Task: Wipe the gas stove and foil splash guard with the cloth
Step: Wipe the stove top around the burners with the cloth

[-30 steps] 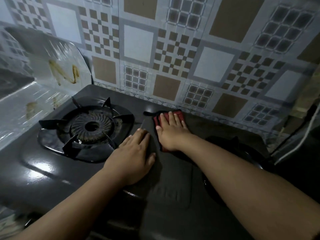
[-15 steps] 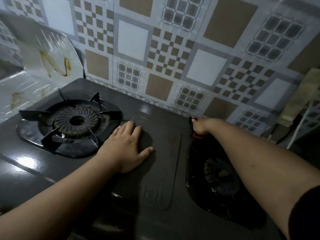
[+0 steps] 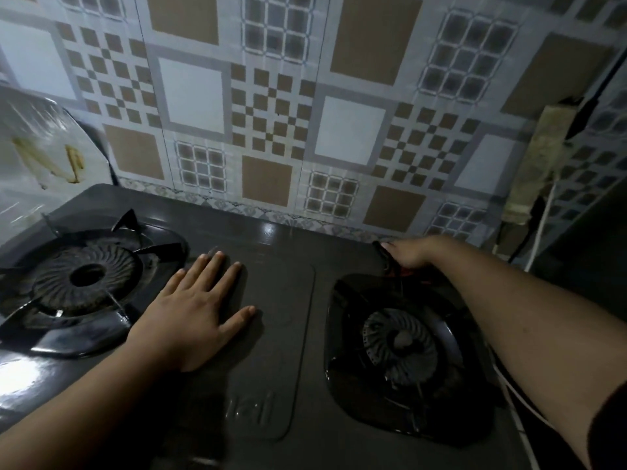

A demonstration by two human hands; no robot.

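Cloth [image 3: 395,269] under R hand [image 3: 409,254], stove [image 3: 271,320] rear

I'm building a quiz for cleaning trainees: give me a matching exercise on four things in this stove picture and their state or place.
Things:
1. left hand
2. right hand
3. foil splash guard
4. right burner

States:
A. brown stains on it
B. flat on the stove top, between the burners
C. grips the red cloth at the stove's back edge
D. under the right forearm, no pot on it

Pairs: 1-B, 2-C, 3-A, 4-D
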